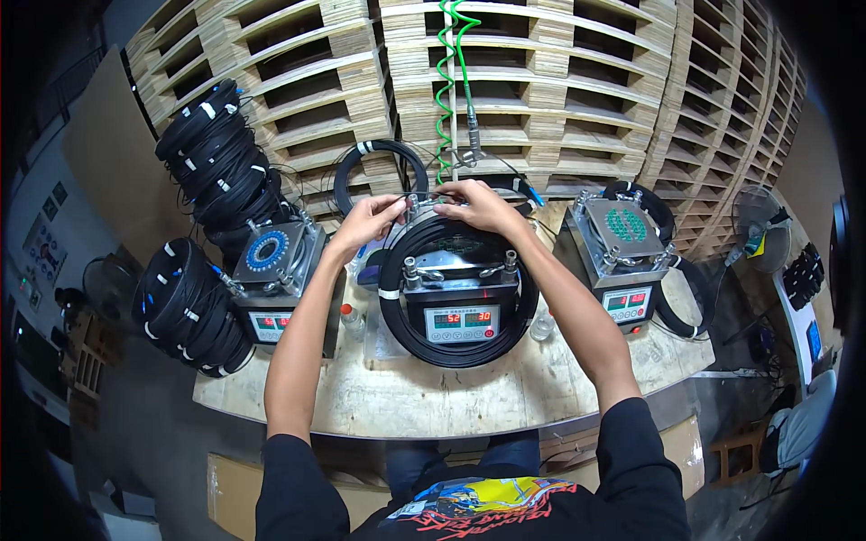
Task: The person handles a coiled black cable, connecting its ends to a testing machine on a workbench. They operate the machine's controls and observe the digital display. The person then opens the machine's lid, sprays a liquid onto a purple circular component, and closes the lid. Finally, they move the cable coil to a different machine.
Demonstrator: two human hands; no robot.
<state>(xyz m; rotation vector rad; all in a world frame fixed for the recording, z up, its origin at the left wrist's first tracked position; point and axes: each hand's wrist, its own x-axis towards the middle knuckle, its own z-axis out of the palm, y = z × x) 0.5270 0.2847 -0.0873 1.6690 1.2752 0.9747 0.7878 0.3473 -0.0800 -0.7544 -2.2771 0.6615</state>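
A coil of black cable (394,317) rings the middle polishing machine (420,309), a metal box with a red-lit display on its front. Over that machine's far edge, my left hand (368,225) is closed in a pinch beside a metal corner post. My right hand (480,209) is bent inward close by, fingers pinched together above the coil's top. A thin stretch of black cable (426,192) runs between the two hands. Its tip is too small to make out. The machine's top plate is partly hidden behind the coil and hands.
Similar machines stand left, with a blue round disc (267,251), and right, with a green-dotted plate (624,225). Stacks of black cable coils (194,307) crowd the left. Small bottles (352,316) flank the middle machine. A green spiral air hose (446,81) hangs before wooden pallets (577,90).
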